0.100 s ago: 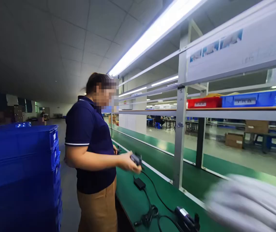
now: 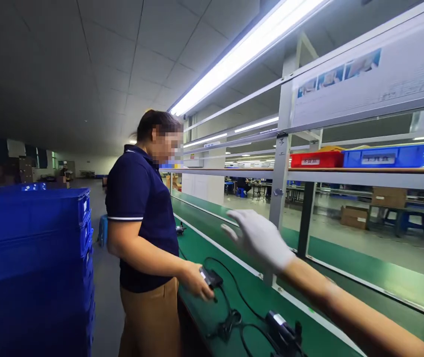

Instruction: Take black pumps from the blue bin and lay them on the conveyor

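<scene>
My right hand [image 2: 262, 238], in a white glove, reaches in from the lower right above the green bench. Its fingers stretch out to the left, the thumb stands apart, and it holds nothing. Below it lies a dark device [image 2: 278, 322] with a white label and a black cable [image 2: 230, 320] coiled beside it. A co-worker's hand [image 2: 197, 280] grips a small dark device [image 2: 210, 277] low over the bench. My left hand is out of view.
The co-worker [image 2: 141, 198] stands at the left side of the bench [image 2: 200, 317]. Stacked blue crates [image 2: 29, 238] rise at the left. A metal post [image 2: 279, 198] carries a shelf with a red bin [image 2: 316, 158] and a blue bin [image 2: 386, 156].
My gloved right hand has swung from the lower right up and left, out over the bench. The co-worker's hand has lowered the dark device towards the bench.
</scene>
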### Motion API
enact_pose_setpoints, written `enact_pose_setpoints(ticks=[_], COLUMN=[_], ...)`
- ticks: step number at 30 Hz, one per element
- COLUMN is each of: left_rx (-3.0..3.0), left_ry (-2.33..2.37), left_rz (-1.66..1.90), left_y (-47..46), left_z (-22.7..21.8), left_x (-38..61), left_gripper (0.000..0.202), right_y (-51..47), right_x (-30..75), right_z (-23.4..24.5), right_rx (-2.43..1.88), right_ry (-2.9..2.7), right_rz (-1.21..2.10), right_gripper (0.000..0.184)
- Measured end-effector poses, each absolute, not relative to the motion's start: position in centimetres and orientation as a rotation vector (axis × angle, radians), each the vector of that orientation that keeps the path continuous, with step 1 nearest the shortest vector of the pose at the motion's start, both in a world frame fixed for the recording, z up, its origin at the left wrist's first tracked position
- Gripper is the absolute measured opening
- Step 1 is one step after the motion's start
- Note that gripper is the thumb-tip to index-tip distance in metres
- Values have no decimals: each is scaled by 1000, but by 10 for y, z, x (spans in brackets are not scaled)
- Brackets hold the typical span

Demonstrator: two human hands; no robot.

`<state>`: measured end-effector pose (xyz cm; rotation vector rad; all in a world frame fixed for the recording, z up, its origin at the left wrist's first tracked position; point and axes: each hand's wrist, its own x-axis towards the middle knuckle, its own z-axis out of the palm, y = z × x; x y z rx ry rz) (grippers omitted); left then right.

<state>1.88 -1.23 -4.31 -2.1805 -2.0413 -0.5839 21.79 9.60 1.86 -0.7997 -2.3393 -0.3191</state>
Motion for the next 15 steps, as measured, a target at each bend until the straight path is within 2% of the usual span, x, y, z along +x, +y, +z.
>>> enact_pose_setpoints(ticks=[3, 7, 11, 15], left_rx=[-2158, -2012, -1904, -2194], left_ry=[-2065, -2124, -2061, -1863], left_rz=[-583, -629, -617, -372], left_y=[-53, -125, -114, -32], left_z=[-95, -142, -127, -90], left_x=[32, 46, 54, 54], left_gripper=[17, 30, 36, 22], right_y=[101, 93, 79, 59], right_x=[191, 176, 183, 224], right_z=[3, -69, -118, -143], right_rx=[-1009, -1157, -1239, -1395], right_ry=[-2706, -3061, -3050, -2806], right_rz=[6, 454, 509, 313], right_gripper=[45, 39, 38, 43])
